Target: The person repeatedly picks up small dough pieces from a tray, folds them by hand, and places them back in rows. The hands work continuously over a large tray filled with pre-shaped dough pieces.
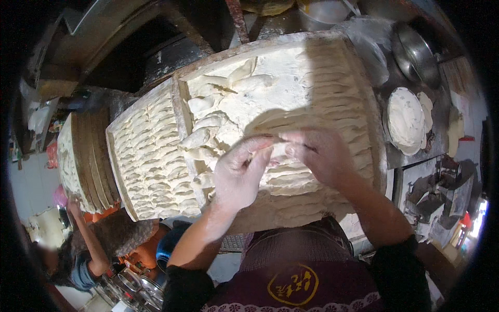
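Observation:
My left hand [238, 171] and my right hand [321, 154], both dusted with flour, meet above a floured wooden tray [282, 93]. Their thumbs and fingers pinch what looks like a small piece of dough, mostly hidden by the fingers and blurred. Shaped dough pieces [339, 103] lie in rows along the tray's right side, partly in shadow. More rows lie under and just in front of my hands. Loose, elongated dough pieces [197, 137] rest irregularly at the left side, some across the divider [182, 103]. A few others [253, 82] lie near the far edge.
To the left, a second tray [117, 156] holds many dough pieces in rows. Stacked wooden boards [91, 156] stand beyond it, near another person's arm [91, 241]. On the right are a bowl of flour [406, 117], a metal basin [415, 54] and a clear plastic bag [368, 50].

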Available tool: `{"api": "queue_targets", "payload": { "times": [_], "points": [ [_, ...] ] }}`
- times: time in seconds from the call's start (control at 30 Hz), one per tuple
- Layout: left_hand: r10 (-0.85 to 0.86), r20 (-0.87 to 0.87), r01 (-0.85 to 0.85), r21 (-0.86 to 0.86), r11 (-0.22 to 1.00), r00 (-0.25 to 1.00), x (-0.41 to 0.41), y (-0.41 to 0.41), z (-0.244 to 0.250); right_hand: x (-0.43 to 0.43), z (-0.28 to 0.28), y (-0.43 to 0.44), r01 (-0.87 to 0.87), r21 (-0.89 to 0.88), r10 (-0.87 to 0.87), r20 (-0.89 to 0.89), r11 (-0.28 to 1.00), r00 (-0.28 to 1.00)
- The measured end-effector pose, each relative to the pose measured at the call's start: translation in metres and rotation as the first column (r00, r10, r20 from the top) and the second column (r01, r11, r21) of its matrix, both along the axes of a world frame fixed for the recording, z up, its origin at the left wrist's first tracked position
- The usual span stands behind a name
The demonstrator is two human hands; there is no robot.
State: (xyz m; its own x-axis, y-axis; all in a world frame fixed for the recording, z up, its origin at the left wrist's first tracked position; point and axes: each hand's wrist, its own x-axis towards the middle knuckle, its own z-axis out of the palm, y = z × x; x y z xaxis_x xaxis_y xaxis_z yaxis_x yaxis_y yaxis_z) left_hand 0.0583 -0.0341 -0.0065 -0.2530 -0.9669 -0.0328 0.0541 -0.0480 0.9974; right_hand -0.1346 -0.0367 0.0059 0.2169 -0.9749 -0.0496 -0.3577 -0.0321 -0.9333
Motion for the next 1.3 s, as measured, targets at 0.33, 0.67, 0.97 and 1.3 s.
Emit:
{"api": "queue_targets", "payload": {
  "times": [0.33, 0.67, 0.97, 1.3],
  "points": [
    [-0.395, 0.691, 0.32, 0.243, 0.916, 0.606, 0.018, -0.116, 0.014, -0.062, -0.038, -0.094, -0.498, -0.258, 0.215, -0.674, 0.828, 0.707],
    [-0.336, 0.825, 0.649, -0.049, 0.759, 0.455, 0.027, -0.143, -0.035, -0.045, -0.052, -0.097, -0.533, -0.07, 0.14, -0.929, 0.843, 0.343],
    [-0.252, 0.889, 0.536, 0.01, 0.844, 0.382, 0.028, -0.097, -0.017, -0.008, -0.015, -0.126, -0.256, -0.114, 0.13, -0.629, 0.96, 0.766],
    [0.111, 0.411, 0.076, -0.414, 0.907, 0.905, 0.024, -0.076, 0.008, 0.018, 0.007, -0.095, -0.214, -0.036, 0.213, -0.013, 0.976, 0.977]
  ]
}}
